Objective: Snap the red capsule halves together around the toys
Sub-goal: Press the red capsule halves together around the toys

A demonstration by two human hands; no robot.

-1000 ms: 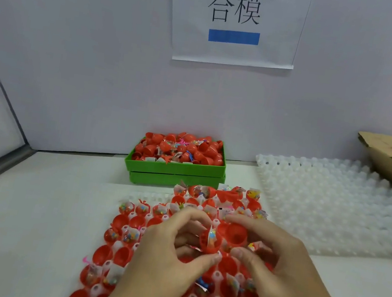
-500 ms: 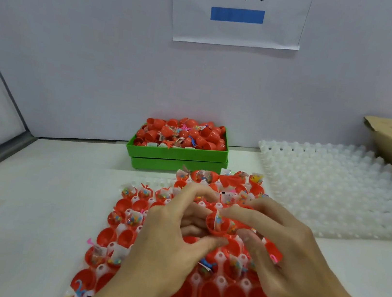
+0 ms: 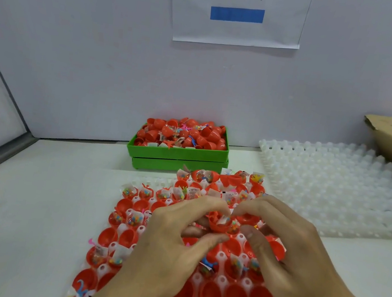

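Both hands, left (image 3: 172, 231) and right (image 3: 287, 246), pinch one toy-filled red capsule half (image 3: 219, 224) just above the white tray (image 3: 221, 259); around it most filled halves (image 3: 133, 219) sit uncapped; many remain.

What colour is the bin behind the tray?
Green; the bin shows clearly in the head view, filled with red capsule halves.
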